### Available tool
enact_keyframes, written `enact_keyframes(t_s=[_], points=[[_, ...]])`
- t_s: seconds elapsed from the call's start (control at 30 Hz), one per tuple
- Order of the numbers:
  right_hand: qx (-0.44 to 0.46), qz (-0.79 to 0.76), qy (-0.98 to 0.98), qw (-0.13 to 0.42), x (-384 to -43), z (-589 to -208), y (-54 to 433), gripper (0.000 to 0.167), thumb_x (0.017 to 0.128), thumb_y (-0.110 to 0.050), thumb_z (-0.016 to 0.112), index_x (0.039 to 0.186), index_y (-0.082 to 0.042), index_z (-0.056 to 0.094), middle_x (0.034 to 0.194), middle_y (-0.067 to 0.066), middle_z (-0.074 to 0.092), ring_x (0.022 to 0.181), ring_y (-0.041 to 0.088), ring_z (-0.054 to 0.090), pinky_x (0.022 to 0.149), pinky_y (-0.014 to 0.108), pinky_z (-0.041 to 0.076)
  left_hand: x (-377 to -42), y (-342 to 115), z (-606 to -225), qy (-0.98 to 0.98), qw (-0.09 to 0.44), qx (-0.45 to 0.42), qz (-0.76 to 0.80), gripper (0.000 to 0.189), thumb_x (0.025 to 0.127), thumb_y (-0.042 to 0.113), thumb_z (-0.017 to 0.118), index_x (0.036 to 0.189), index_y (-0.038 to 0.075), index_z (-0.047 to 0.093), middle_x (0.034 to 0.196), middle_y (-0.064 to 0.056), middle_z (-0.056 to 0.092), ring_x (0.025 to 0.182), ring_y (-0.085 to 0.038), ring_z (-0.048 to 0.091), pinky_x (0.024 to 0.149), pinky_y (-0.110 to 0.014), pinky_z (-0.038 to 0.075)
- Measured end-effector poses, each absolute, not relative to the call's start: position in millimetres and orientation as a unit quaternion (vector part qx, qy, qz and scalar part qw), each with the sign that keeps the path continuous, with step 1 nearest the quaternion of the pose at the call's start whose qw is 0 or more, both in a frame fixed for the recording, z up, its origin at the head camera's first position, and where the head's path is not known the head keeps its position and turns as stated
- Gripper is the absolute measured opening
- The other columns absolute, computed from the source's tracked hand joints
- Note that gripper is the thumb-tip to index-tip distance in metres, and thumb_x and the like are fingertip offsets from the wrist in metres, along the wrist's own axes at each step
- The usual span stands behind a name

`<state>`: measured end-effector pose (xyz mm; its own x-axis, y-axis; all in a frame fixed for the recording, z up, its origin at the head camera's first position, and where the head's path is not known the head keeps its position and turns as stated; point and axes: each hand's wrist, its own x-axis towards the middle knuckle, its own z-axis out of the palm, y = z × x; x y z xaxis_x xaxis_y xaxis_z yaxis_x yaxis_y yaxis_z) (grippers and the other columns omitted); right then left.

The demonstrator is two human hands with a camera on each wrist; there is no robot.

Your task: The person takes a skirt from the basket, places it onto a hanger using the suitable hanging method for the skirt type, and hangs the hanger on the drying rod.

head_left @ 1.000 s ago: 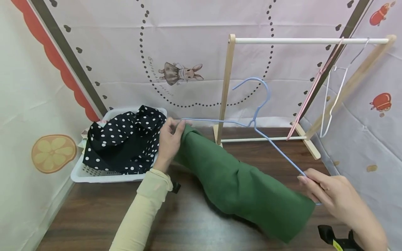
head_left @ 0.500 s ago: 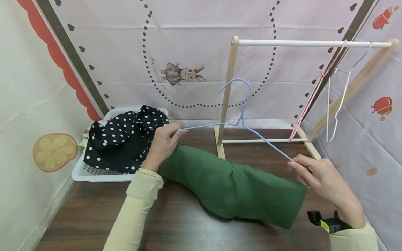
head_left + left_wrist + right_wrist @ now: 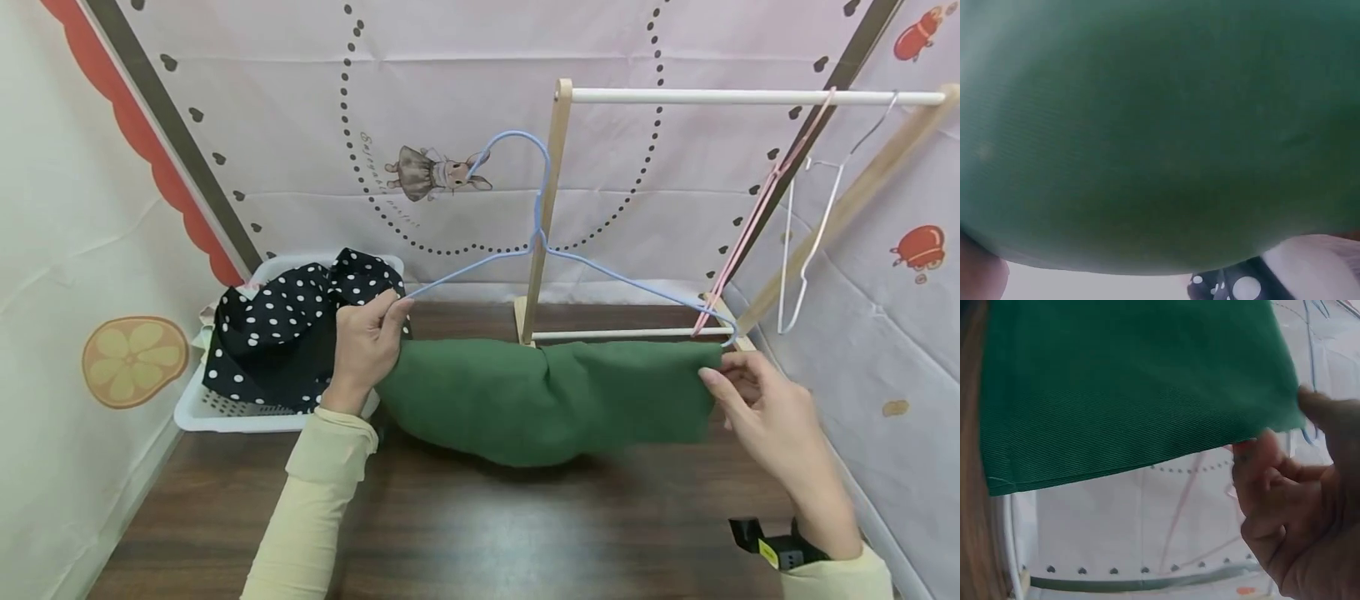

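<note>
A green folded garment stretches between both hands, its top edge just under the blue hanger. The hanger stands with its hook up; its lower bar is hidden. My left hand pinches the hanger's left end beside the garment. At the other end my right hand has thumb and curled fingers on the garment's upper right corner, just below the hanger's right tip. Green cloth fills most of the left wrist view. In the right wrist view a hemmed edge of the garment runs to the thumb and fingers.
Behind the hands stands a wooden rack with a white top rail. A pink hanger and a white hanger hang at its right. A white basket holds black polka-dot cloth at left.
The blue hanger has risen, moved left and levelled, the garment's right end coming up with it. My right hand has gone from the hanger's right arm to the garment's corner.
</note>
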<state>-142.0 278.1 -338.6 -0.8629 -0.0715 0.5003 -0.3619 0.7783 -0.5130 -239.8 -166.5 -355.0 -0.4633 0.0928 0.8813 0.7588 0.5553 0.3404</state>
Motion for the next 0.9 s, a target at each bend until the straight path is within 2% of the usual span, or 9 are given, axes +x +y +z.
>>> enact_keyframes(t_s=[0.07,0.1,0.17,0.27,0.37,0.5,0.73,0.83,0.9], points=[[0.137,0.280,-0.915,0.257,-147,-342,274,0.012,0.093,-0.018,0.068,0.091,-0.008,0.060,0.063,-0.003,0.053,0.045,0.002,0.041,0.043,0.020,0.030,-239,-167,-355,-0.769,0.438,-0.276,-0.374,0.051,0.101,0.042,0.048,0.059,0.016,0.038,0.046,0.011,0.028,0.035,-0.006,0.023,0.036,-0.021,0.016],[0.147,0.265,-0.913,0.272,-149,-343,272,0.014,0.092,-0.016,0.069,0.084,-0.010,0.060,0.057,-0.007,0.047,0.043,0.003,0.036,0.042,0.020,0.028,-238,-167,-355,-0.773,0.439,-0.274,-0.368,0.051,0.100,0.043,0.048,0.058,0.016,0.037,0.046,0.011,0.028,0.035,-0.006,0.023,0.036,-0.021,0.016],[0.163,0.239,-0.909,0.299,-153,-345,269,0.021,0.090,-0.014,0.071,0.074,-0.014,0.057,0.052,-0.010,0.035,0.043,0.004,0.026,0.041,0.022,0.021,-237,-167,-356,-0.783,0.441,-0.267,-0.347,0.052,0.100,0.045,0.048,0.059,0.016,0.036,0.046,0.011,0.027,0.035,-0.006,0.023,0.037,-0.022,0.017],[0.168,0.227,-0.905,0.319,-155,-345,266,0.027,0.090,-0.013,0.070,0.069,-0.015,0.054,0.051,-0.011,0.030,0.042,0.004,0.024,0.040,0.022,0.020,-236,-165,-359,-0.795,0.445,-0.263,-0.318,0.052,0.100,0.046,0.047,0.059,0.016,0.035,0.046,0.010,0.026,0.037,-0.006,0.023,0.037,-0.024,0.017],[0.143,0.243,-0.900,0.332,-156,-344,267,0.024,0.093,-0.013,0.067,0.070,-0.010,0.060,0.050,-0.009,0.033,0.043,0.004,0.027,0.041,0.022,0.021,-235,-166,-359,-0.798,0.441,-0.265,-0.314,0.052,0.100,0.046,0.047,0.060,0.015,0.035,0.047,0.009,0.026,0.038,-0.006,0.023,0.037,-0.025,0.018],[0.099,0.268,-0.893,0.347,-155,-344,272,0.019,0.094,-0.014,0.064,0.080,-0.002,0.070,0.048,-0.007,0.035,0.043,0.005,0.029,0.041,0.024,0.023,-233,-172,-359,-0.795,0.444,-0.253,-0.326,0.053,0.100,0.047,0.046,0.059,0.015,0.034,0.047,0.009,0.024,0.038,-0.007,0.023,0.038,-0.024,0.017],[0.095,0.254,-0.897,0.349,-154,-346,270,0.025,0.096,-0.014,0.063,0.073,-0.005,0.064,0.049,-0.006,0.034,0.044,0.008,0.029,0.042,0.025,0.022,-231,-178,-357,-0.786,0.436,-0.254,-0.357,0.052,0.100,0.044,0.048,0.059,0.015,0.035,0.048,0.010,0.025,0.037,-0.008,0.023,0.039,-0.022,0.017],[0.102,0.236,-0.901,0.349,-154,-344,269,0.011,0.094,-0.011,0.065,0.090,-0.001,0.068,0.059,0.001,0.050,0.050,0.014,0.043,0.047,0.024,0.029,-231,-177,-355,-0.777,0.434,-0.263,-0.373,0.052,0.100,0.043,0.049,0.059,0.015,0.036,0.048,0.010,0.025,0.037,-0.007,0.023,0.039,-0.021,0.017],[0.114,0.228,-0.903,0.347,-154,-342,268,0.017,0.091,-0.009,0.068,0.105,0.002,0.066,0.072,0.007,0.058,0.060,0.019,0.051,0.054,0.026,0.034,-230,-176,-355,-0.774,0.437,-0.268,-0.372,0.052,0.100,0.043,0.049,0.059,0.015,0.036,0.048,0.010,0.025,0.038,-0.007,0.023,0.039,-0.021,0.017]])
